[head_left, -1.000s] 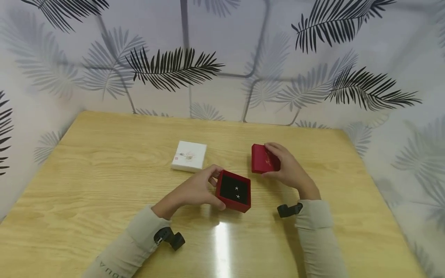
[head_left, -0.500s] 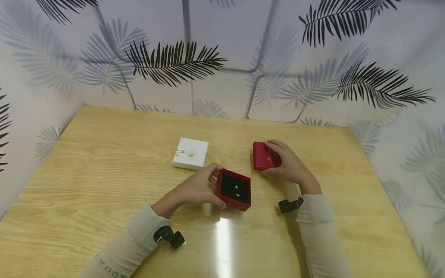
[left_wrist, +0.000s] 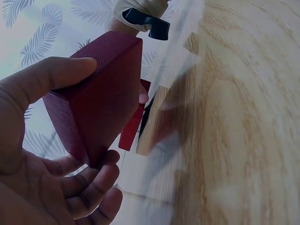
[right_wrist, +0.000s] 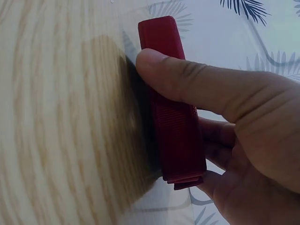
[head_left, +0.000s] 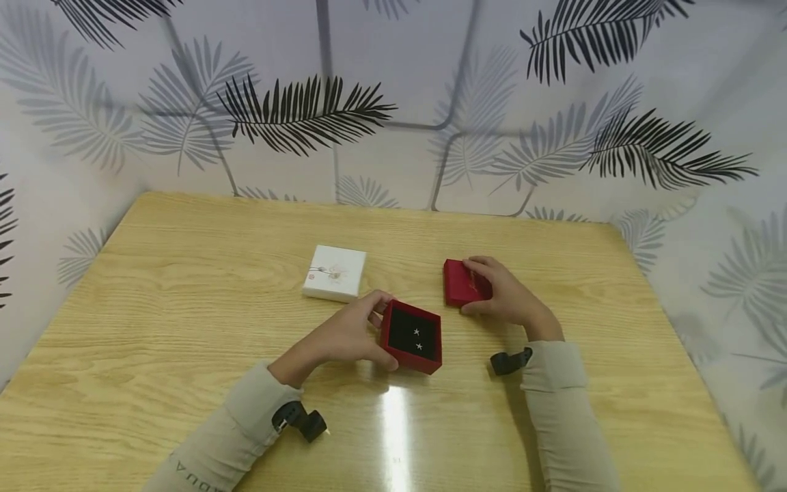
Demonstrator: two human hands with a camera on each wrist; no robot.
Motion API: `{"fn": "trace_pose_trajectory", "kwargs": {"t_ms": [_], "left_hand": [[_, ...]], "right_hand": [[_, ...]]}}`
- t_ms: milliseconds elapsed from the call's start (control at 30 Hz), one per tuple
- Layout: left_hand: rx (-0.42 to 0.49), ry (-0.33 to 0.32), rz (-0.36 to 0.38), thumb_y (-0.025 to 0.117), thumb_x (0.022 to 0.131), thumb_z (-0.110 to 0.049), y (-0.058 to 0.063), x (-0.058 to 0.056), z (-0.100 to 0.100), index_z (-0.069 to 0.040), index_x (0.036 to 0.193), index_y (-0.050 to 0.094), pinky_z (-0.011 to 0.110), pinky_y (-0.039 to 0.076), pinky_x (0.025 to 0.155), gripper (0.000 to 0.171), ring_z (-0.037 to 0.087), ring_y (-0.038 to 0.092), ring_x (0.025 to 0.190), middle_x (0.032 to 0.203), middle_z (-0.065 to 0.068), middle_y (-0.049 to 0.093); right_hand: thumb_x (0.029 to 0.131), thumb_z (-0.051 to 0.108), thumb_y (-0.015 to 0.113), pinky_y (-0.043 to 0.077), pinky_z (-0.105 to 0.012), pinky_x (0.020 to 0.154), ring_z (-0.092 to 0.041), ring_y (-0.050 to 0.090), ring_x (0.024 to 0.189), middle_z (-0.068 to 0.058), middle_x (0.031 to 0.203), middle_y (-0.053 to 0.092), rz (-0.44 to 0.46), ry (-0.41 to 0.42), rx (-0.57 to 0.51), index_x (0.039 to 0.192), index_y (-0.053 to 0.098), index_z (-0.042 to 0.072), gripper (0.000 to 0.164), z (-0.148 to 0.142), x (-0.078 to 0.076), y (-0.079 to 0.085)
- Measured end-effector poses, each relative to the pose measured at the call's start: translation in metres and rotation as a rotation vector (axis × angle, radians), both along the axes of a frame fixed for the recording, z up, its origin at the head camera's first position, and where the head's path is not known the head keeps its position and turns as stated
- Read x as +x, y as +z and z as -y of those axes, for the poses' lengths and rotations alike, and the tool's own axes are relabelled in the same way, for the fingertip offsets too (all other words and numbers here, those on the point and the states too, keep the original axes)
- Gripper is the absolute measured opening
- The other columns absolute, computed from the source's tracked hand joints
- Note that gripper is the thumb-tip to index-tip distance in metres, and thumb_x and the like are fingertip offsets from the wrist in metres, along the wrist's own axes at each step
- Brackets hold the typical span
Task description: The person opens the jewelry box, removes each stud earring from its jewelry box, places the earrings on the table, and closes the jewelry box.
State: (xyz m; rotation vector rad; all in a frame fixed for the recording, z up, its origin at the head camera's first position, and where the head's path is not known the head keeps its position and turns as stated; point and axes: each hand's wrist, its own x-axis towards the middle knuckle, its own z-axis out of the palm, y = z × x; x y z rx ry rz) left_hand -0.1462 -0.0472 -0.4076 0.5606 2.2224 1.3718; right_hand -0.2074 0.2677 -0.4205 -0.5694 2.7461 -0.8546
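My left hand [head_left: 353, 333] holds a red jewelry box base [head_left: 410, 360] tilted up off the table, thumb on the near side and fingers at the far side. Its black lining [head_left: 402, 328] carries two small silver star-shaped earrings [head_left: 419, 346]. In the left wrist view the underside of the box base [left_wrist: 110, 89] faces the camera. To the right, my right hand [head_left: 507, 297] grips a red box lid [head_left: 456, 281] with gold lettering between thumb and fingers. The right wrist view shows the lid [right_wrist: 180, 140] edge-on, close over the table with its shadow beside it.
A flat white box [head_left: 337, 272] with a printed flower lies on the wooden table [head_left: 203, 273], just beyond my left fingers. Leaf-patterned curtain [head_left: 393, 164] surrounds the table's back and sides. Each wrist wears a black camera mount [head_left: 300, 420].
My right hand has shifted slightly toward me with the red lid. My left hand keeps the box base in nearly the same place. The head view has tilted a little.
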Motion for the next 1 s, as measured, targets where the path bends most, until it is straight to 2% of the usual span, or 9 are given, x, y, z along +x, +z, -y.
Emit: {"fn": "trace_pose_trajectory", "kwargs": {"t_ms": [467,700,867,1000], "left_hand": [[-0.001,0.001,0.039,0.091,0.063,-0.011,0.0,0.002,-0.001,-0.011,0.139,0.047,0.043,0.048,0.101,0.087,0.022,0.057,0.111,0.129,0.006,0.057],[0.005,-0.001,0.053,0.091,0.064,-0.01,-0.001,0.0,-0.001,-0.011,0.138,0.047,0.043,0.048,0.101,0.087,0.023,0.058,0.112,0.129,0.007,0.057],[0.001,0.008,0.052,0.091,0.063,-0.008,-0.002,-0.001,-0.001,-0.011,0.138,0.047,0.042,0.048,0.099,0.087,0.024,0.059,0.111,0.128,0.008,0.057],[0.01,0.004,0.06,0.091,0.063,-0.007,-0.004,-0.002,-0.001,-0.01,0.138,0.047,0.043,0.048,0.101,0.087,0.025,0.06,0.112,0.128,0.009,0.057]], "right_hand": [[0.083,0.014,0.081,0.033,-0.063,0.116,-0.045,0.033,0.141,-0.025,0.152,0.036,-0.018,0.012,-0.011,0.149,0.04,-0.002,0.08,-0.003,0.005,-0.005],[0.08,0.014,0.081,0.031,-0.065,0.116,-0.047,0.026,0.145,-0.026,0.156,0.03,-0.016,0.001,-0.013,0.149,0.042,0.003,0.08,-0.003,0.005,-0.005],[0.082,0.02,0.081,0.03,-0.066,0.116,-0.045,0.018,0.15,-0.023,0.16,0.024,-0.035,-0.01,-0.007,0.149,0.044,0.009,0.077,0.0,0.007,0.003],[0.084,0.021,0.078,0.028,-0.068,0.116,-0.043,0.017,0.15,-0.021,0.16,0.025,-0.074,-0.01,-0.004,0.148,0.045,0.011,0.073,0.005,0.013,0.015]]}}
